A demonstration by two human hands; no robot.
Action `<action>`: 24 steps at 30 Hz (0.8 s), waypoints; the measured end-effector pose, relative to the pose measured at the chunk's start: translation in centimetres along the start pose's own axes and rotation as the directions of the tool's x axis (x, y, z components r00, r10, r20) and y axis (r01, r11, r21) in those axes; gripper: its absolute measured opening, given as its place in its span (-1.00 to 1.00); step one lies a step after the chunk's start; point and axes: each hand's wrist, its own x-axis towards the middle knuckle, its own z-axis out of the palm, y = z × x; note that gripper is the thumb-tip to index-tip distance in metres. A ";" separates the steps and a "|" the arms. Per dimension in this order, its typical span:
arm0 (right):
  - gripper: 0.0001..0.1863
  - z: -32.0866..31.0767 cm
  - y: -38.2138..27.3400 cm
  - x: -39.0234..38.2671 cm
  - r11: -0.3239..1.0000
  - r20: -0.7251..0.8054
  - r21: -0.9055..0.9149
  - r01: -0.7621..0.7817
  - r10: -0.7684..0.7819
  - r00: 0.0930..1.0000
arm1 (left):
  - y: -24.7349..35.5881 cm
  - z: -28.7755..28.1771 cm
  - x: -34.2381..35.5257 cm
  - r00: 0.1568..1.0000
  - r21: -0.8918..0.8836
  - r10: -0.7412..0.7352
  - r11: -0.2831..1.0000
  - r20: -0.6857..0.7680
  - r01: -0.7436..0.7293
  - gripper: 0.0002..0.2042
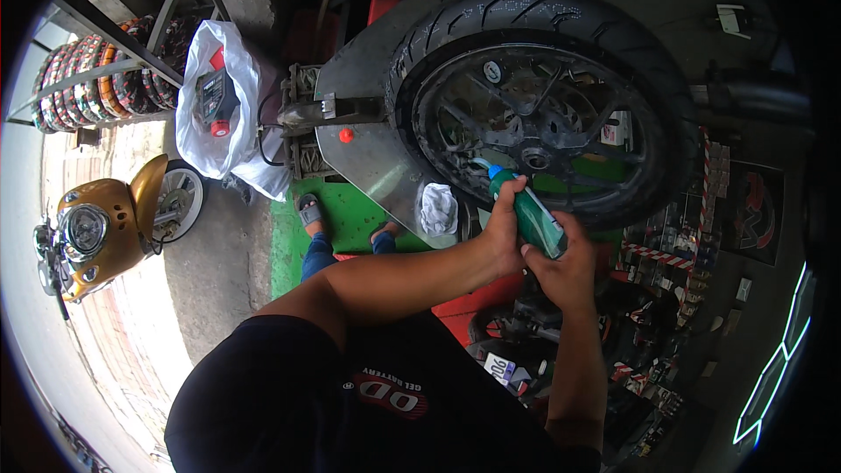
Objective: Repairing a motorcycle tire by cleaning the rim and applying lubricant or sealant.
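A green squeeze bottle [538, 226] with a blue cap and a pale bent spout is tilted between both my hands. My left hand [503, 232] wraps its neck end, near the cap. My right hand [565, 267] grips the bottom end. The spout tip points at the inner edge of a motorcycle wheel's dark rim [429, 136], close to it; I cannot tell whether they touch. A black treaded tire [670, 79] surrounds the rim. The wheel lies flat on a grey metal machine plate [355, 158]. A crumpled white rag [438, 208] lies on that plate, beside the wheel.
A white plastic bag [193, 127] holding a dark bottle with a red cap hangs left of the machine. A golden motorcycle [114, 228] stands far left, below racked tires [92, 83]. Another motorcycle [534, 324] is near my right arm. The floor mat [302, 232] is green.
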 end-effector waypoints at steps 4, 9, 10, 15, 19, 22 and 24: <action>-0.46 -0.1 0.2 0.2 0.998 0.026 0.066 -0.010 0.008 1.000 | 0.0 -0.2 0.2 0.999 -0.007 0.029 1.000 -0.016 -0.029 -0.31; -0.46 0.6 -0.1 -1.0 0.999 -0.010 0.015 -0.042 0.042 0.999 | 0.6 -1.1 0.0 0.997 0.029 -0.040 0.999 0.070 0.038 -0.29; -0.46 0.8 0.0 -1.5 0.997 -0.011 0.035 -0.071 0.072 0.997 | 0.9 -1.6 -0.3 1.000 0.136 -0.003 0.991 -0.007 0.004 -0.29; -0.50 2.2 2.0 -1.5 0.958 0.200 0.179 -0.222 0.185 0.962 | 4.0 -5.5 -2.4 0.997 0.513 -0.032 0.856 -0.063 0.060 -0.33; -0.45 8.3 5.0 4.2 0.971 0.152 0.145 -0.191 0.169 0.974 | 6.9 -8.2 -3.7 0.987 0.938 0.152 0.346 -0.057 0.001 -0.33; -0.49 13.7 6.2 8.2 0.924 0.258 0.273 -0.267 0.197 0.946 | 9.4 -8.5 -5.0 0.940 0.984 0.324 -0.101 -0.106 0.146 -0.17; -0.57 16.5 5.8 9.5 0.424 0.407 0.666 -0.614 0.483 0.775 | 10.6 -8.1 -5.8 0.867 0.866 0.470 -0.352 -0.166 0.356 -0.08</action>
